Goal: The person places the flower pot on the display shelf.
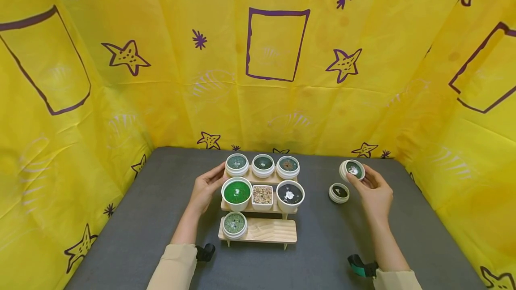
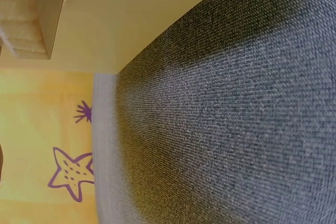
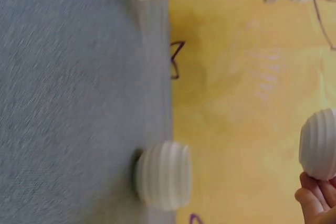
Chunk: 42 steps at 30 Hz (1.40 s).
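Observation:
My right hand [image 1: 376,194] grips a small ribbed white bowl [image 1: 345,171] with dark green contents and a white patch, raised off the table and tilted. In the right wrist view the same bowl [image 3: 318,145] shows above my fingertips [image 3: 311,192]. Just below it stands another ribbed bowl [image 1: 338,193] with near-black contents. At the left end of the upper board of a tiered wooden stand [image 1: 270,231], my left hand [image 1: 204,189] holds the edge between thumb and fingers. The left wrist view shows the board's end [image 2: 26,30], but hardly any of the hand.
Three ribbed bowls line the top tier. On the middle tier, a square dish of speckled bits [image 1: 262,195] stands between a bright green bowl [image 1: 237,191] and a black one [image 1: 290,195]. A speckled green bowl [image 1: 234,225] is lower left. Yellow cloth [image 1: 169,102] surrounds the grey table [image 1: 161,218].

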Tool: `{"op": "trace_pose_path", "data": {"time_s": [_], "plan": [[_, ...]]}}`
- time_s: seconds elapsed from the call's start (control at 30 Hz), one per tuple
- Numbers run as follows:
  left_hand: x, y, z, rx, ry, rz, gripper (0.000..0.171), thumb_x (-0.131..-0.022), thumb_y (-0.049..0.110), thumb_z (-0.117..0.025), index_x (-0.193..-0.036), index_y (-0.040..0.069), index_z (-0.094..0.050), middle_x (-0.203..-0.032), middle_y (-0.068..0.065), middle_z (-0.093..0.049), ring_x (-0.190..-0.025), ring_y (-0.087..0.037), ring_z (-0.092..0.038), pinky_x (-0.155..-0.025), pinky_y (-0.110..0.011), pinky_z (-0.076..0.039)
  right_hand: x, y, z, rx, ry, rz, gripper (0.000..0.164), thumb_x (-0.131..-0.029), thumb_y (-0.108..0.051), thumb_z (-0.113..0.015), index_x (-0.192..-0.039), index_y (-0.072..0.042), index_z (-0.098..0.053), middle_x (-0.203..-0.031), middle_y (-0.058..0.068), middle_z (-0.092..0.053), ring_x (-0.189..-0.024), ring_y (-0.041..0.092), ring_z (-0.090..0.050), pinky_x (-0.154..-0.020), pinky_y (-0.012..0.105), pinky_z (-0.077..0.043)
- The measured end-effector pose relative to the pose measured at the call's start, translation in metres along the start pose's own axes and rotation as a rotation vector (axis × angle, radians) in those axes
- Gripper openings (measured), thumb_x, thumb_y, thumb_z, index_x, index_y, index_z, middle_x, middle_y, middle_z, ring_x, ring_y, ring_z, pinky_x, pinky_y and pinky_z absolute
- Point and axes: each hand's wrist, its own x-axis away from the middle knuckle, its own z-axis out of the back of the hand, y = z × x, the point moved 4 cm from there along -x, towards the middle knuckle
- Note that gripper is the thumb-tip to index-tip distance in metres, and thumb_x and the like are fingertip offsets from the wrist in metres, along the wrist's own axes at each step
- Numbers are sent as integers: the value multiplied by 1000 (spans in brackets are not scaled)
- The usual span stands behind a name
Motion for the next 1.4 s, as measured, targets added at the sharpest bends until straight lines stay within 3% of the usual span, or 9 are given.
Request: {"op": "trace_pose_path", "data": {"time_s": [0.33,0.8,1.17,1.4], "plan": [[0,0,0,-9,8,3,54,-89,-9,-61,-140,-14,-44,-113,26,-68,-111,8,-62,-98,-11,-49,19,-26,-13,-101,-92,66,54,-72,-5,-87,-123,-2,-68,-95,-18,-72,-87,-4,-68,-78,5,-53],[0,0,1,-8,2,-2,54,-89,-9,-61,-140,-14,-44,-113,26,-68,-111,8,-62,-98,-11,-49,49,-60,-30,-110,-238,142,52,-74,2,-83,-123,-1,-67,-102,-15,-73,-92,1,-70,-82,10,-56],[0,0,1,-4,13,5,54,-89,-10,-61,-140,-14,-44,-112,26,-68,-111,9,-61,-98,-10,-49,82,-79,-44,-135,-432,296,56,-71,14,-79,-124,4,-64,-110,-10,-72,-96,5,-70,-81,15,-58],[0,-1,1,-2,5,9,54,-89,-9,-61,-141,-13,-44,-113,26,-67,-112,9,-61,-98,-10,-49,98,-81,-53,-134,-530,387,57,-70,15,-79,-123,4,-64,-115,-10,-71,-102,4,-68,-89,16,-57]]}}
